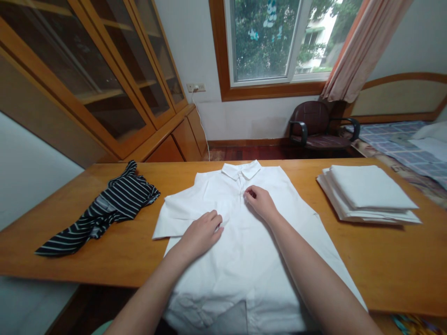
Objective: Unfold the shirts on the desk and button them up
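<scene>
A white collared shirt (258, 251) lies front side up on the wooden table, its collar pointing away from me and its lower end hanging over the near edge. One sleeve is spread to the left; the other does not show. My left hand (204, 230) is closed at the left chest, fingers curled on a small fold of the cloth. Just below the collar, to the right of the button strip, my right hand (260, 200) is closed in a pinch at the shirt front. Its fingertips partly hide what they grip.
A crumpled black-and-white striped garment (122, 200) lies on the table (377, 260) at the left. On the right sits a stack of folded white cloth (370, 190). Beyond the table are a glass-door cabinet (104, 70), an armchair (312, 123) and a bed (401, 139).
</scene>
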`<state>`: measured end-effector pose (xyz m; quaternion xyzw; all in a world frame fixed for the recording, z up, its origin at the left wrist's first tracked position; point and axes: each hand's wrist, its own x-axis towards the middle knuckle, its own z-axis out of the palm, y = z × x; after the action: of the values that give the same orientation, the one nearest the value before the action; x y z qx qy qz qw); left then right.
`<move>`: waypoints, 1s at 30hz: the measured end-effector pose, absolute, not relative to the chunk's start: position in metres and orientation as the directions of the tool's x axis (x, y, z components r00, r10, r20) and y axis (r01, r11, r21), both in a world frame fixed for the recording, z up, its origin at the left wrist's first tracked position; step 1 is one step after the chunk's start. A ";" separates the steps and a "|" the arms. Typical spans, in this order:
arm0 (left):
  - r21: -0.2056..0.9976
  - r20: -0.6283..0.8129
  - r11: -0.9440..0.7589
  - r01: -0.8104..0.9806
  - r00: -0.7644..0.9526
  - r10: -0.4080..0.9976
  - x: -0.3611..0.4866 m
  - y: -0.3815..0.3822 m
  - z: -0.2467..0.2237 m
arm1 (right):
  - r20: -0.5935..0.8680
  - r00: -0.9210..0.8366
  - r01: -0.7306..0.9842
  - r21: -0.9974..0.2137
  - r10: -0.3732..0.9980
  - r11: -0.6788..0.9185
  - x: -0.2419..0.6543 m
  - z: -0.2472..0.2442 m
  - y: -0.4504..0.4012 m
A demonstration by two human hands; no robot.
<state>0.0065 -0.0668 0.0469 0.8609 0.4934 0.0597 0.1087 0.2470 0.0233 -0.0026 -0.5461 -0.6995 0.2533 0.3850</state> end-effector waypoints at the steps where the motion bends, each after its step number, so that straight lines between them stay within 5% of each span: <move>1: 0.277 0.012 -0.483 0.831 0.500 0.866 0.006 -0.064 0.047 | 0.264 -0.104 0.567 -0.776 0.959 0.275 0.247 -0.003 0.023; 7: 0.640 0.200 -0.340 0.690 0.277 0.940 0.007 -0.036 0.060 | 0.269 -0.090 0.563 -0.781 0.959 0.271 0.246 -0.004 0.024; 12: 0.966 0.029 -0.033 0.256 0.021 0.999 0.022 -0.006 0.069 | 0.294 -0.072 0.547 -0.787 0.953 0.284 0.247 -0.002 0.023; 19: 0.978 -0.098 0.119 -0.170 0.125 0.987 0.056 0.021 0.061 | 0.398 -0.029 0.426 -0.825 0.917 0.372 0.246 0.003 0.019; 30: 0.973 -0.119 0.162 -0.162 0.247 0.962 0.074 0.037 0.010 | 0.294 -0.056 0.253 -0.920 0.954 0.298 0.242 -0.003 0.025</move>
<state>0.0737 0.0373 0.0101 0.4716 0.4241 0.4434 0.6334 0.2416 0.0252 -0.0034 -0.4753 -0.6348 0.3535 0.4962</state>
